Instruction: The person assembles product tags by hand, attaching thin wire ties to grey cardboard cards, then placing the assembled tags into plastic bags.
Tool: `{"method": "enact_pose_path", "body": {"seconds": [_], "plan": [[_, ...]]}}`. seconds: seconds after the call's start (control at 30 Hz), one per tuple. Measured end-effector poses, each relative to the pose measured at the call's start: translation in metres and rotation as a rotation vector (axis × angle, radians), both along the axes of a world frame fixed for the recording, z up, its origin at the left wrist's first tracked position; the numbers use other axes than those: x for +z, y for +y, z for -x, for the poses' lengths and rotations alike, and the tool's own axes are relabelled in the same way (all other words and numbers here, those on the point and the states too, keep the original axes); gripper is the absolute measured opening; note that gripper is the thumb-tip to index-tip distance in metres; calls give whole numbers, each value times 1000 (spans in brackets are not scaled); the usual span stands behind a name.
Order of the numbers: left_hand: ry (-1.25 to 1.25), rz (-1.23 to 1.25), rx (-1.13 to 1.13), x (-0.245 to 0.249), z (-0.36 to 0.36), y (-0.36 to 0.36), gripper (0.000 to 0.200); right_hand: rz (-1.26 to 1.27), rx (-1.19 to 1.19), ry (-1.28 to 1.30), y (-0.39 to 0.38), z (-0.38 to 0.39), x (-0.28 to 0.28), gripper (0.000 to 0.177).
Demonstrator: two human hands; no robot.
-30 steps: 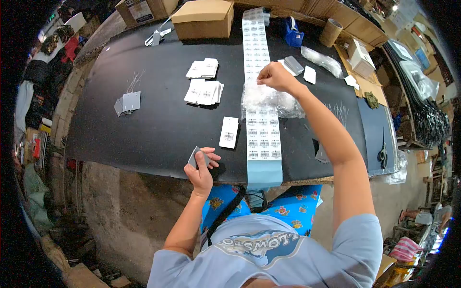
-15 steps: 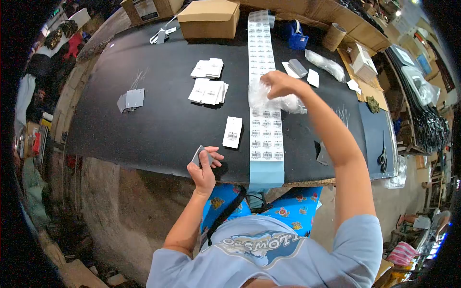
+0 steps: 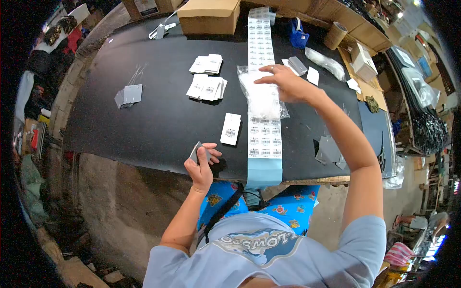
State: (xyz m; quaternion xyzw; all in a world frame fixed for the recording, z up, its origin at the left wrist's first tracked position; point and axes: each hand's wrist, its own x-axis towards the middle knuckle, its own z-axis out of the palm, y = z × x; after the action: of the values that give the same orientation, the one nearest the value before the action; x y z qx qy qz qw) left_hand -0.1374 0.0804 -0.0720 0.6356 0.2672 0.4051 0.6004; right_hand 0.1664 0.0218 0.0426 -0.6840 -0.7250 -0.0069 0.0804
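Observation:
Near the front edge of the black table, my left hand (image 3: 200, 168) is closed around a small stack of grey tags (image 3: 195, 151), thumb on top. My right hand (image 3: 290, 85) reaches over a clear plastic bag (image 3: 263, 103) with whitish contents, its fingers stretched out and apart at the bag's upper part. Under the bag runs a long strip of barcode stickers (image 3: 265, 144), its blue backing hanging over the front edge. A white barcode tag stack (image 3: 231, 129) lies between my left hand and the strip.
Two groups of barcode tags (image 3: 207, 87) lie farther back. Grey tags with strings (image 3: 132, 94) are at left, more grey tags (image 3: 329, 151) at right. At the back stand a cardboard box (image 3: 209, 21) and a blue tape dispenser (image 3: 298, 38); scissors (image 3: 382, 158) lie at right.
The crumpled plastic bag now lies spread flatter across the sticker strip. My right hand has shifted slightly right, its fingers straighter. My left hand keeps its hold on the grey tags.

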Motion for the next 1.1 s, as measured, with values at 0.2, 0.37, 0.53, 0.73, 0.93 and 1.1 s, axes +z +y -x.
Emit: {"method": "enact_pose_path", "body": {"seconds": [0.2,0.37,0.53,0.73,0.93,1.1], "plan": [[9,-23,-5,3,-1,0,44,-71,-402,442,0,15,-38,15],[21,-15,4,0,-1,0,49,-165,-451,308,0,32,-47,18],[42,-40,-2,1,-2,0,49,-97,-441,50,-3,42,-54,20],[39,-23,3,1,0,-1,49,-107,-508,94,-1,34,-65,23],[42,-40,-6,-1,1,1,49,-11,-574,75,3,22,-52,23],[45,-49,2,-1,0,0,49,84,-519,268,0,2,-58,16]]}}
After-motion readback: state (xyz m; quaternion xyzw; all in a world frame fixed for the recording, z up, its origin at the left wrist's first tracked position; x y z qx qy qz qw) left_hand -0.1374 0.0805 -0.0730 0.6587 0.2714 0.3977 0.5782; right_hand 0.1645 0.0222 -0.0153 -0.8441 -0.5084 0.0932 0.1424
